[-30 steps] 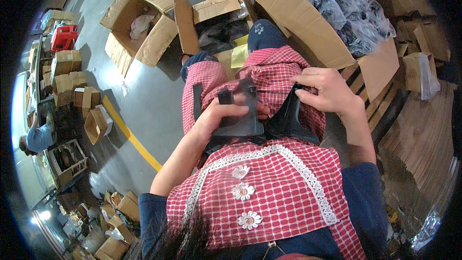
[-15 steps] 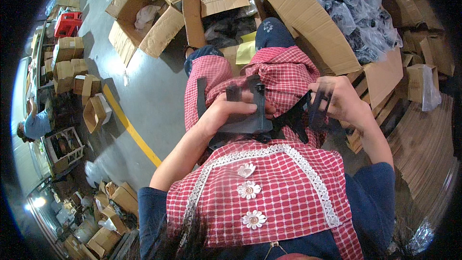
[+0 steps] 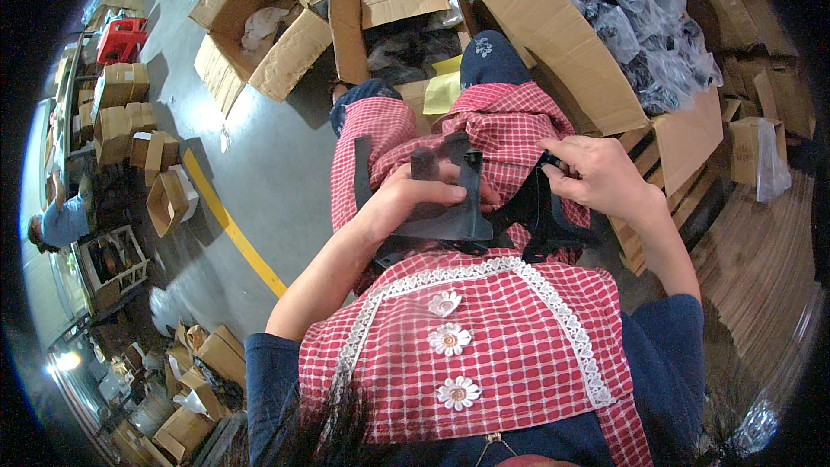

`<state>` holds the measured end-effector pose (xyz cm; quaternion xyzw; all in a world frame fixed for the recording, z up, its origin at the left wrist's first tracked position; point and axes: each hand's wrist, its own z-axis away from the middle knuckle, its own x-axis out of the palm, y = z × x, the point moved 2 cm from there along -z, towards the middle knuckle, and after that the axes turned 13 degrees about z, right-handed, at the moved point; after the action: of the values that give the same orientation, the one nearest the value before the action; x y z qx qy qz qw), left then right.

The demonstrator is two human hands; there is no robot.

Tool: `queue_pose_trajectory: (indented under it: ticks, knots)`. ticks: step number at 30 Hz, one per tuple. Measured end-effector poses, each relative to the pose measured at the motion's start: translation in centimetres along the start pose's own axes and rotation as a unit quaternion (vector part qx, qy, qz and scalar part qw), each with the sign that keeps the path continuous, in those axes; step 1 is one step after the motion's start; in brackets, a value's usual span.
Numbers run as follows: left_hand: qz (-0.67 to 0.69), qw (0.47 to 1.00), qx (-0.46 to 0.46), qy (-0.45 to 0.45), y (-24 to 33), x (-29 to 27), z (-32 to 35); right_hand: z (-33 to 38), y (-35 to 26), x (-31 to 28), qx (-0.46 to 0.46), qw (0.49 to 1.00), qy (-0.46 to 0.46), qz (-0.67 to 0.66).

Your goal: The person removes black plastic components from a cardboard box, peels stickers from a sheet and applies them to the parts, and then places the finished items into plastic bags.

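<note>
Over my lap, my left hand (image 3: 413, 196) is wrapped round a black plastic part (image 3: 445, 225) with a flat base and upright tabs. To its right, my right hand (image 3: 605, 175) pinches the upper end of a second black plastic piece (image 3: 538, 212), thumb and forefinger close together. That piece is angular, with an arm reaching right below the hand; its exact kind cannot be made out. Both parts lie against the red checked apron (image 3: 467, 303) across my knees. The fingertips of my left hand are partly hidden behind an upright tab.
Ahead stand an open carton (image 3: 298, 56) and another carton (image 3: 405, 4) holding dark bagged items. A large carton (image 3: 562, 35) at the right is heaped with clear plastic bags (image 3: 618, 17). Wooden pallet slats lie beneath it. Boxes and a person (image 3: 65, 220) are at the far left.
My right hand has shifted slightly up and left, and its fingers now pinch the black piece's upper end. That piece has swung lower over my lap. My left hand stays nearly still.
</note>
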<state>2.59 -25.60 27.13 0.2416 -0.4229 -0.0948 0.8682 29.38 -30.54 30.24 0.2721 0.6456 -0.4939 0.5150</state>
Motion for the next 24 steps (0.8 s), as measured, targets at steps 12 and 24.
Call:
queue_pose_trajectory:
  ticks: [12, 24]
  knots:
    - [0.058, 0.997, -0.011, -0.047, 0.3, -0.2, -0.4, 0.2, 1.2, 1.6, -0.033, 0.999, 0.011, 0.008]
    - [0.099, 0.993, -0.062, 0.014, -0.8, -1.8, -0.9, 1.3, 1.8, 3.1, 0.019, 0.998, 0.03, -0.055]
